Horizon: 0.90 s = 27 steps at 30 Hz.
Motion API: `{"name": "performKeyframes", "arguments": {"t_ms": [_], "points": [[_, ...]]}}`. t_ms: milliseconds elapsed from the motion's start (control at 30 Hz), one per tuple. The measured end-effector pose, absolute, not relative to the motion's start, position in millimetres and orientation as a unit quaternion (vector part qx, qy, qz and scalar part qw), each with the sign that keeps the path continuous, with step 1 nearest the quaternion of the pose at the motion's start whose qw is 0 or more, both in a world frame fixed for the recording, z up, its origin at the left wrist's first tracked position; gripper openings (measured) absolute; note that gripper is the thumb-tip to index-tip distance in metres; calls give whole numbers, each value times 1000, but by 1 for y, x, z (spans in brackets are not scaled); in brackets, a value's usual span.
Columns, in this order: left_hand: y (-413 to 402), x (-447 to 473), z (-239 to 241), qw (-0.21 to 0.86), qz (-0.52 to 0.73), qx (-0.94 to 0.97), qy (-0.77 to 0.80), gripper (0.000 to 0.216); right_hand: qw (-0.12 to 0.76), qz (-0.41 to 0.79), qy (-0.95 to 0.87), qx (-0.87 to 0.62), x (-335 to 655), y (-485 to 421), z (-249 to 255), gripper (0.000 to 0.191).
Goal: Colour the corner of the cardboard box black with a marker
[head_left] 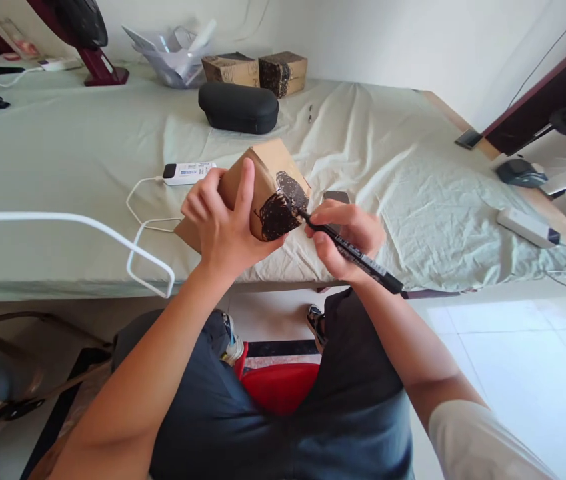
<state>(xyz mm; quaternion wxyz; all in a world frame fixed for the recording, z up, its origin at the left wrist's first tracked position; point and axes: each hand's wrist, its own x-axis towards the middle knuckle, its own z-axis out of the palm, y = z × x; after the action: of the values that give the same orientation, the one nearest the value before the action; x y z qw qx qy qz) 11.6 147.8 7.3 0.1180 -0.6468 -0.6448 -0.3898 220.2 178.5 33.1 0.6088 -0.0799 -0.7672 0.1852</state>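
Observation:
A brown cardboard box (pixel 275 158) is held tilted above the front of the cloth-covered table. My left hand (pixel 227 217) grips it from the left side, with one finger stretched along its face and the others around it. Dark black scribbles cover the box's lower right corner and spread over two faces. In my right hand (pixel 347 233) is a black marker pen (pixel 357 257), pinched between thumb and fingers. Its tip meets the scribbled corner, and its back end points down to the right. A dark flat object (pixel 336 197) lies partly hidden behind my right hand.
Behind the box lie a black hard case (pixel 239 108) and two scribbled cardboard boxes (pixel 283 73). A plastic basket (pixel 175 67) stands nearby. One white device (pixel 189 173) with a cable is at left, another (pixel 527 227) at right near a mouse (pixel 520 171). A white rod (pixel 73 218) juts in from the left.

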Motion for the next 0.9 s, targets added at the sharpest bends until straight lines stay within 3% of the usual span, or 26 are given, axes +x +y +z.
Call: {"name": "performKeyframes", "arguments": {"t_ms": [167,333,467,600,900], "points": [[145,19,11,123,-374,-651,-649,118,529,137,-833,-85,212,172,39,10],[142,20,18,37,-415,-634,-652,101,481,70,-865,-121,209,166,42,18],[145,18,16,-17,-455,-622,-637,106,470,56,-868,-150,208,167,39,11],[145,18,14,25,-456,-626,-633,96,454,57,-874,-164,207,167,36,5],[145,17,13,34,-439,-634,-636,100,467,30,-868,-164,203,167,33,5]]}}
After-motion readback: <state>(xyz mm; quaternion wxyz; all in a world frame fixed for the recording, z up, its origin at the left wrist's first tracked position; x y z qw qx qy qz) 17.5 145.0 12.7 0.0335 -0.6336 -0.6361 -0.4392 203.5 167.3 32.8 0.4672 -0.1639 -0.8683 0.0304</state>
